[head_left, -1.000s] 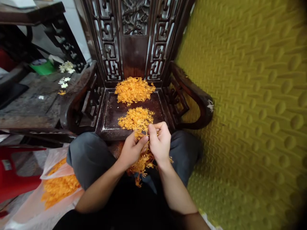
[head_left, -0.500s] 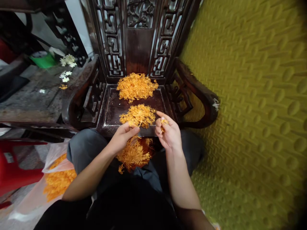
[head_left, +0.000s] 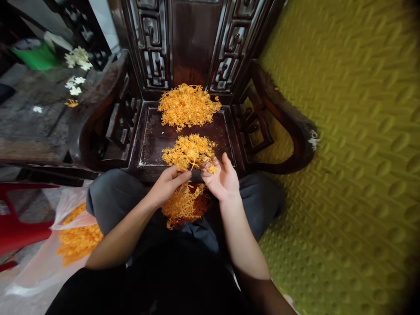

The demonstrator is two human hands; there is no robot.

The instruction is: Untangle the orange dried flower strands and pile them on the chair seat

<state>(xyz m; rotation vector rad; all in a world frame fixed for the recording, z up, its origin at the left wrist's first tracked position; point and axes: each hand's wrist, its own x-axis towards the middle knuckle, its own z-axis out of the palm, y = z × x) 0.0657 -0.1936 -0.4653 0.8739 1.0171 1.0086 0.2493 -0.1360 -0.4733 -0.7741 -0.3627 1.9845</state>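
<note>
**Both hands pinching orange strands**

We see left hand [head_left: 167, 186] and right hand [head_left: 221, 179] pinched on thin orange strands [head_left: 193, 165]: wiry, tangled, bright. Near pile [head_left: 189, 151] just beyond fingertips on chair seat [head_left: 154, 140]; clump [head_left: 183, 205] hangs below the grip. No readable writing.

A carved dark wooden chair [head_left: 193, 39] stands beside a yellow-green embossed mat [head_left: 344, 153].

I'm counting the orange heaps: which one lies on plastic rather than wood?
The heap at lower left, on the plastic sheet by the knee; the others sit on the chair seat or lap.
</note>
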